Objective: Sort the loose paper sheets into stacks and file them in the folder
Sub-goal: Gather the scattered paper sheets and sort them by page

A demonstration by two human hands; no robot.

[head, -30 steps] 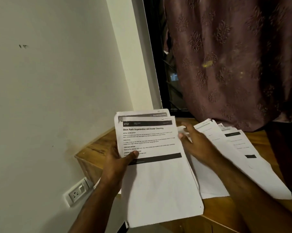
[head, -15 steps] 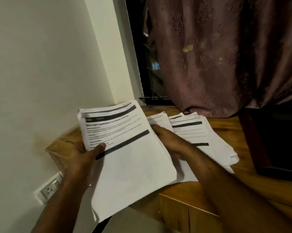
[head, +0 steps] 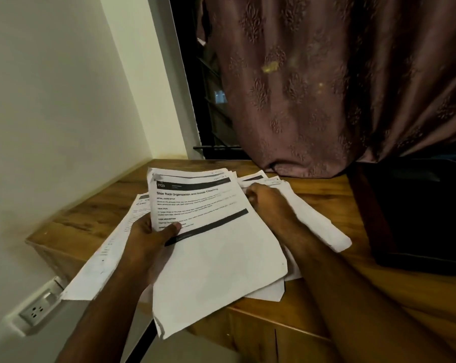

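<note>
Sorting looks early: the left hand (head: 153, 239) grips 1 stack of sheets (head: 213, 247) above the table (head: 323, 189), the right hand (head: 267, 203) seemingly curls onto loose sheets (head: 313, 221) lying there, nothing filed yet.
</note>
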